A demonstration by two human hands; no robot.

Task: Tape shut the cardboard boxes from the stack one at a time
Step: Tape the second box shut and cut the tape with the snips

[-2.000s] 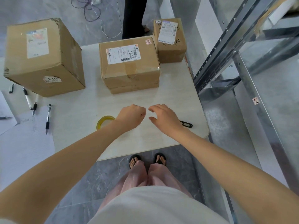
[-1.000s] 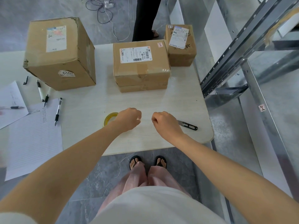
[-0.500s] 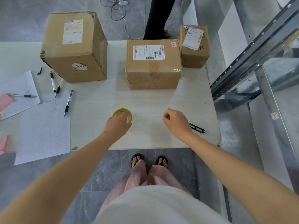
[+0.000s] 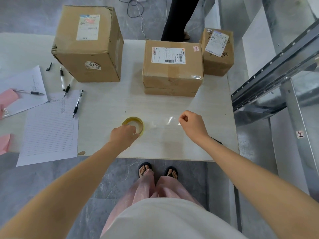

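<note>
Drawing out clear tape between two grips, well short of the boxes.

Grips the tape roll (image 4: 133, 119) in the curled fingers of the left hand (image 4: 123, 136), low over the table (image 4: 110, 104); pinches the free end of the strip (image 4: 164, 125) in the right hand (image 4: 192, 125), with the film stretched from one grip to the other. Risks folding the strip onto itself, or sticking it to the tabletop just beneath, should slack creep in; risks a crooked cut too, with both hands busy and the snips (image 4: 217, 141) lying under the right wrist. Leaves the stacked boxes (image 4: 172, 73) well beyond the strip, flaps down, contents hidden. Leaves a tall box (image 4: 88, 49) far beyond the left grip and a small box (image 4: 217, 61) beyond the right, both closed, with nothing inside showing.
</note>
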